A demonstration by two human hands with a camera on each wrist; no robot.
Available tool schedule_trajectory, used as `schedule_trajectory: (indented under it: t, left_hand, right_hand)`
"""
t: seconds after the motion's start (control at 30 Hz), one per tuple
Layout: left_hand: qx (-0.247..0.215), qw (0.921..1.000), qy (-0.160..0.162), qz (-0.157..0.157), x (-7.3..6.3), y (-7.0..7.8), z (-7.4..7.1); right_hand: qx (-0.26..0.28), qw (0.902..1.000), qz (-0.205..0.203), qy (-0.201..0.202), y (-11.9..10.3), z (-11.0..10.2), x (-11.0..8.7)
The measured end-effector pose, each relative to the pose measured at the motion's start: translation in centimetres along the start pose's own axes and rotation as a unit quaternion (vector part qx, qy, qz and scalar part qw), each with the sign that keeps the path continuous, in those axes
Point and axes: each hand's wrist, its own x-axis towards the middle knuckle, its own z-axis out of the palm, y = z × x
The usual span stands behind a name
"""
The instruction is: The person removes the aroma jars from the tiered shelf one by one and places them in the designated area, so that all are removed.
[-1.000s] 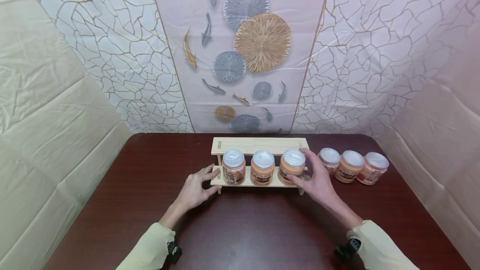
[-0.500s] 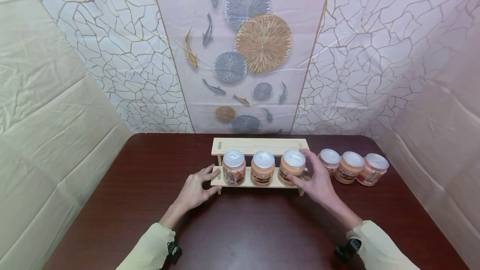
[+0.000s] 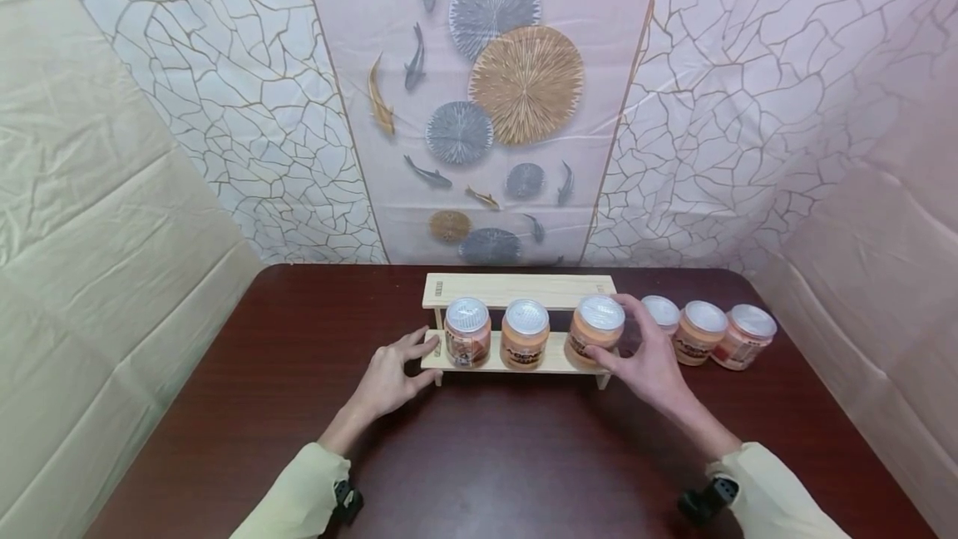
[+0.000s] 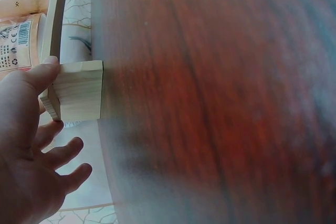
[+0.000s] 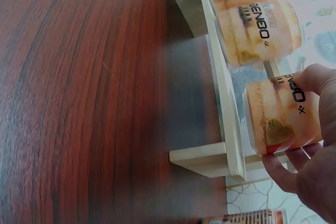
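The right grip holds a lidded jar, now shifted toward the wooden rack's right end, widening the row's spacing. The left grip pinches the rack's left end.

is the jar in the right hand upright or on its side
Upright: the jar in the right hand has its pale lid facing up in the head view, its base toward the wooden shelf.

A fish-printed backdrop hangs behind the dark reddish-brown table.
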Motion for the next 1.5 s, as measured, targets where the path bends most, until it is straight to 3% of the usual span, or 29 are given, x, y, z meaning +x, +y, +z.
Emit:
schedule_trajectory:
  t: [0.23,0.37,0.63,1.5]
  left_hand:
    - [0.001,1.0,0.0,-0.002,0.0,0.0,0.0]
    - [0.002,1.0,0.001,-0.001,0.0,0.0,0.0]
    - [0.002,1.0,0.003,0.005,0.2,-0.1,0.0]
    - [0.003,1.0,0.0,0.003,0.0,-0.1,0.1]
  right_hand:
    - [-0.024,0.9995,0.006,0.022,0.1,-1.4,-0.3]
    - [-0.007,0.9996,0.005,0.027,0.2,-2.3,-0.4]
    - [-0.025,0.9984,0.034,0.037,0.5,-4.0,-0.8]
    - [-0.065,0.993,0.056,0.081,3.1,-6.1,-3.4]
